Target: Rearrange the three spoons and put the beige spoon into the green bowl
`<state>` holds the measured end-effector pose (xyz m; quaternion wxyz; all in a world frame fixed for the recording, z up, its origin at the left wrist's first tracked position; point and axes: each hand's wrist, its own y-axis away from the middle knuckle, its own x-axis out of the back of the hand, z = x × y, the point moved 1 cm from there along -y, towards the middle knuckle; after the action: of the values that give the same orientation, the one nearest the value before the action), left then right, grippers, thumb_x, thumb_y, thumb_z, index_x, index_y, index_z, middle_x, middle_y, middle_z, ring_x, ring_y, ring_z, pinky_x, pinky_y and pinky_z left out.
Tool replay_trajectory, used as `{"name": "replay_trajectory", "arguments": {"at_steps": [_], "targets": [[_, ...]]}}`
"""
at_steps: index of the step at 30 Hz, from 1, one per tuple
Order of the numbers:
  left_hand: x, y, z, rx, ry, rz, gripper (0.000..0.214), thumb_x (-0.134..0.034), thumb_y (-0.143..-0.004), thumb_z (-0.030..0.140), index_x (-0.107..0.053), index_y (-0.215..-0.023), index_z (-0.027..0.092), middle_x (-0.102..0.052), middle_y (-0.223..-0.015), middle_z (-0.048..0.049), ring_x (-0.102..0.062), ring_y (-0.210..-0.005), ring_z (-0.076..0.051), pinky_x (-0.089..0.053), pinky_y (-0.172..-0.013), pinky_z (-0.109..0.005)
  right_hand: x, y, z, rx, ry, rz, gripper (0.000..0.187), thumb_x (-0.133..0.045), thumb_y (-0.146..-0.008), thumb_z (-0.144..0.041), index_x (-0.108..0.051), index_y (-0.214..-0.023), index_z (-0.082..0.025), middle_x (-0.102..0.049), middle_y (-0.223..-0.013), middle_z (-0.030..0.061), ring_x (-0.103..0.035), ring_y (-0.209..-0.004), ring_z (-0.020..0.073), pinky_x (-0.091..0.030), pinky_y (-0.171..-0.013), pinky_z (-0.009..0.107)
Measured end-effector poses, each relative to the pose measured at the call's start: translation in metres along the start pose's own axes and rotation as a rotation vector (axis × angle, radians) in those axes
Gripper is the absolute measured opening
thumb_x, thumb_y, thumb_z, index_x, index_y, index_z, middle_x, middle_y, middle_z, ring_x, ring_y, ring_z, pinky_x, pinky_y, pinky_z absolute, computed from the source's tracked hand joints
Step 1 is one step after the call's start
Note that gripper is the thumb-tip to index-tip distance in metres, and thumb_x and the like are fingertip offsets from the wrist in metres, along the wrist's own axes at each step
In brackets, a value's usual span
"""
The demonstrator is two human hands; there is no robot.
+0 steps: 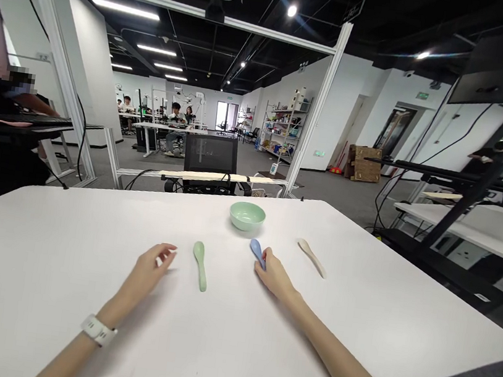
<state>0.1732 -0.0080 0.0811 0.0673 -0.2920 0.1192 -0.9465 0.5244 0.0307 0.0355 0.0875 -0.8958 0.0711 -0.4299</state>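
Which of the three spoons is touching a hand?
The blue spoon, touched by the right hand; the green spoon and cream spoon touch neither hand.

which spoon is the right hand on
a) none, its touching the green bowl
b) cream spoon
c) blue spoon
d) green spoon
c. The fingers of the right hand close over the handle end of the blue spoon, while the green spoon lies apart from it, between the two hands.
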Motion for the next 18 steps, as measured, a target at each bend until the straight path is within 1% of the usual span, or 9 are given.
{"name": "replay_trajectory", "arguments": {"at_steps": [2, 5, 7, 9, 11, 14, 16, 18], "targets": [[-0.026, 0.0, 0.019, -0.003, 0.037, -0.058, 0.05, -0.055, -0.08, 0.066, -0.074, -0.096, 0.023, -0.075, -0.088, -0.0057, -0.066, -0.081, -0.021, -0.054, -0.078, -0.036, -0.003, 0.004, -0.016, 0.046, -0.07, 0.01, 0.013, -0.05, -0.085, -0.025, -0.038, -0.088, -0.027, -0.056, -0.073, -0.0011, -0.052, -0.065, 0.0185, -0.035, -0.063, 0.029], [-0.059, 0.0, 0.037, 0.026, 0.107, -0.151, 0.054, -0.05, -0.084, 0.068, -0.075, -0.084, 0.021, -0.077, -0.083, -0.0076, -0.067, -0.075, -0.02, -0.054, -0.075, -0.035, -0.006, 0.014, -0.048, 0.173, -0.234, 0.047, 0.011, -0.048, -0.086, -0.029, -0.037, -0.085, -0.027, -0.051, -0.069, -0.0046, -0.046, -0.062, 0.0162, -0.033, -0.06, 0.027], [-0.072, -0.001, 0.045, 0.049, 0.153, -0.194, 0.062, -0.045, -0.085, 0.073, -0.075, -0.08, 0.019, -0.077, -0.08, -0.0094, -0.068, -0.07, -0.02, -0.054, -0.068, -0.034, -0.013, 0.024, -0.075, 0.278, -0.326, 0.046, 0.013, -0.049, -0.087, -0.032, -0.038, -0.083, -0.027, -0.05, -0.069, -0.0054, -0.043, -0.061, 0.0148, -0.033, -0.059, 0.027], [-0.075, -0.003, 0.049, 0.056, 0.181, -0.201, 0.065, -0.044, -0.084, 0.077, -0.073, -0.076, 0.019, -0.077, -0.079, -0.0102, -0.069, -0.071, -0.02, -0.052, -0.065, -0.032, -0.022, 0.034, -0.101, 0.358, -0.397, 0.014, 0.015, -0.05, -0.089, -0.033, -0.038, -0.082, -0.027, -0.049, -0.071, -0.0056, -0.042, -0.061, 0.0139, -0.033, -0.058, 0.026], [-0.069, -0.006, 0.05, 0.058, 0.186, -0.175, 0.065, -0.046, -0.081, 0.079, -0.07, -0.072, 0.02, -0.076, -0.077, -0.0095, -0.068, -0.073, -0.02, -0.051, -0.065, -0.032, -0.032, 0.039, -0.122, 0.413, -0.447, -0.035, 0.018, -0.05, -0.092, -0.035, -0.037, -0.083, -0.027, -0.049, -0.072, -0.0057, -0.042, -0.061, 0.0135, -0.034, -0.058, 0.026], [-0.045, -0.012, 0.041, 0.091, 0.155, -0.101, 0.063, -0.046, -0.079, 0.079, -0.067, -0.071, 0.021, -0.074, -0.073, -0.0084, -0.067, -0.072, -0.022, -0.049, -0.063, -0.032, -0.043, 0.038, -0.139, 0.471, -0.447, -0.064, 0.022, -0.051, -0.096, -0.041, -0.038, -0.084, -0.027, -0.052, -0.074, -0.0048, -0.045, -0.062, 0.0141, -0.036, -0.059, 0.027], [-0.025, -0.018, 0.031, 0.123, 0.111, -0.036, 0.059, -0.046, -0.078, 0.077, -0.065, -0.071, 0.021, -0.074, -0.075, -0.0089, -0.068, -0.073, -0.023, -0.049, -0.064, -0.033, -0.05, 0.032, -0.142, 0.464, -0.357, -0.04, 0.022, -0.048, -0.099, -0.043, -0.039, -0.087, -0.027, -0.055, -0.076, -0.0028, -0.05, -0.065, 0.016, -0.039, -0.062, 0.028], [-0.007, -0.024, 0.019, 0.148, 0.055, 0.03, 0.053, -0.047, -0.078, 0.073, -0.063, -0.068, 0.023, -0.074, -0.077, -0.0096, -0.068, -0.074, -0.023, -0.05, -0.068, -0.034, -0.059, 0.027, -0.142, 0.402, -0.18, -0.011, 0.019, -0.046, -0.101, -0.04, -0.041, -0.089, -0.026, -0.058, -0.079, 0.0006, -0.056, -0.072, 0.0196, -0.042, -0.066, 0.03]]}}
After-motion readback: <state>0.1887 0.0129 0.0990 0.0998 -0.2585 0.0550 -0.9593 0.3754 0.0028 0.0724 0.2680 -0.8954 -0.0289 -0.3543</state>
